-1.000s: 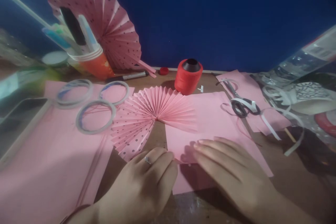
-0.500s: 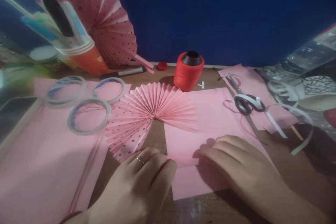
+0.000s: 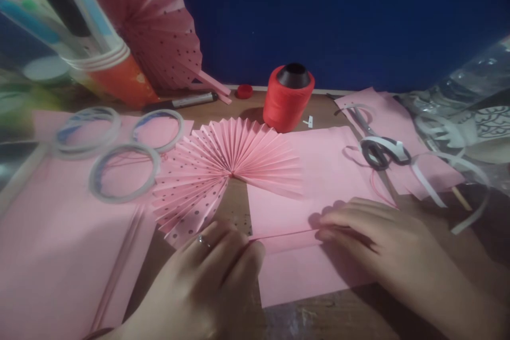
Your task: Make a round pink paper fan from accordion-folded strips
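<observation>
A plain pink paper sheet [image 3: 322, 175] lies on the wooden table in front of me, with a narrow raised fold [image 3: 287, 236] running across its near part. My left hand [image 3: 207, 287], a ring on one finger, has its fingers closed together on the fold's left end. At the fold's right end, my right hand [image 3: 382, 244] curls its fingertips down onto the strip. A pleated pink paper fan [image 3: 235, 164], partly dotted, lies spread just beyond the hands, overlapping the sheet's far left corner.
A red thread spool [image 3: 292, 98] stands behind the fan. Scissors [image 3: 378, 151] and white paper strips [image 3: 430, 186] lie at the right on pink paper. Three tape rings [image 3: 123, 170] rest on a large pink sheet [image 3: 51, 244] at left. An orange cup of pens [image 3: 115, 77], a standing fan [image 3: 159, 26] and a marker [image 3: 183, 101] line the back.
My right hand has slid to the right along the sheet, its fingers curling down. A narrow fold now stands up between my hands. The left hand has stayed at the sheet's left edge.
</observation>
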The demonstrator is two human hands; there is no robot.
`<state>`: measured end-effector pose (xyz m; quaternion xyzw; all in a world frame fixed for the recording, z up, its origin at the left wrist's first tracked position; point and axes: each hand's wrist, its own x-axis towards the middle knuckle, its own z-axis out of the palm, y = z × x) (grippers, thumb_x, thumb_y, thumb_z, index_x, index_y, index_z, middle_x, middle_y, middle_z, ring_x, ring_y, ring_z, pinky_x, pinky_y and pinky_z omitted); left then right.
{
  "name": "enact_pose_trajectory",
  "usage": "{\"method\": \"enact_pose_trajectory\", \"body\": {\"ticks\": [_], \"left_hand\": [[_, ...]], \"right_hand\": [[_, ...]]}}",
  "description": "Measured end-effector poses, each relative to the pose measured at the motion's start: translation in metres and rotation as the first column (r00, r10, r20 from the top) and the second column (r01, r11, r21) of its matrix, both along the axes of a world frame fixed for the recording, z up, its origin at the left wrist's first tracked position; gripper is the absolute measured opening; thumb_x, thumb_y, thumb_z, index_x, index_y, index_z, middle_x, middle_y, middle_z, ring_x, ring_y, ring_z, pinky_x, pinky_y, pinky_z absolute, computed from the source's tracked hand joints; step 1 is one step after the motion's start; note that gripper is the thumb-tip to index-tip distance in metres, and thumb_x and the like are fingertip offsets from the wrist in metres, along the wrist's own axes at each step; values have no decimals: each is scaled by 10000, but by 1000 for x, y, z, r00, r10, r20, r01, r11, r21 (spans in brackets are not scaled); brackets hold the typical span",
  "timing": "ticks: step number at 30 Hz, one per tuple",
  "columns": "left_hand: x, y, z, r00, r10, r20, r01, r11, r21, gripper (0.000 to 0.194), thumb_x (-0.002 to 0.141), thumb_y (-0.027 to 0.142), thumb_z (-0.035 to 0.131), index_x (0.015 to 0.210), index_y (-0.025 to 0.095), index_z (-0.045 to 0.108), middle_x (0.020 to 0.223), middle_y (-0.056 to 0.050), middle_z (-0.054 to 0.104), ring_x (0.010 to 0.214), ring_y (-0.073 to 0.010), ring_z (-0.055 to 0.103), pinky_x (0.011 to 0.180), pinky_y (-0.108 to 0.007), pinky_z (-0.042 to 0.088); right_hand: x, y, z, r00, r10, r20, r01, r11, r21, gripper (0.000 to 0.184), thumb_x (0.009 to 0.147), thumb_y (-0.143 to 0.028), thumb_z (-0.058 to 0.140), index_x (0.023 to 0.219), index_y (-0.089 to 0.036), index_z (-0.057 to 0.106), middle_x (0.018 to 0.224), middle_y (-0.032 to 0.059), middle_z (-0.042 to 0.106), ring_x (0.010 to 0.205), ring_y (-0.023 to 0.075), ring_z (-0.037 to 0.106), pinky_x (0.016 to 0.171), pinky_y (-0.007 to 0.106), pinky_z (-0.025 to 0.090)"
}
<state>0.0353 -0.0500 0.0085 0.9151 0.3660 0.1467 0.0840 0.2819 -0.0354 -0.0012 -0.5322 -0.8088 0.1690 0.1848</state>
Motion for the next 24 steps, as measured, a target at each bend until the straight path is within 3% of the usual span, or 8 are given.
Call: {"method": "enact_pose_trajectory", "body": {"ticks": [6, 13, 18, 24], "left_hand": [[1, 3, -2, 1000, 1, -8, -1, 999, -44, 210, 812, 148, 404, 836, 146, 613, 703, -52, 538, 721, -183, 513, 652, -362, 469], [1, 5, -7, 1000, 31, -1, -31, 999, 28, 196, 808, 165, 428, 766, 168, 619, 699, -38, 558, 726, -191, 523, 638, -366, 453], [-1, 3, -7, 1000, 14, -23, -9, 984, 178, 196, 804, 157, 452, 892, 179, 626, 972, -37, 600, 945, -226, 512, 802, -391, 419], [2, 2, -4, 994, -51, -93, 65, 986, 154, 326, 840, 144, 350, 1068, 207, 575, 1013, 0, 618, 928, -172, 528, 796, -311, 425]], "right_hand": [[-3, 3, 2, 999, -38, -24, 36, 997, -63, 164, 803, -309, 515, 736, -260, 655, 730, -28, 673, 690, 147, 620, 620, 264, 473], [0, 5, 3, 996, -43, -78, 38, 997, -73, 152, 786, -303, 549, 694, -244, 655, 701, -14, 653, 688, 144, 600, 600, 256, 463], [1, 9, 6, 994, 3, -106, -9, 998, -58, 120, 765, -305, 578, 707, -242, 662, 705, -13, 656, 688, 137, 597, 588, 244, 461], [3, 6, 5, 998, -38, -45, 34, 996, -79, 133, 758, -296, 570, 662, -239, 643, 661, -9, 637, 653, 149, 584, 570, 262, 444]]}}
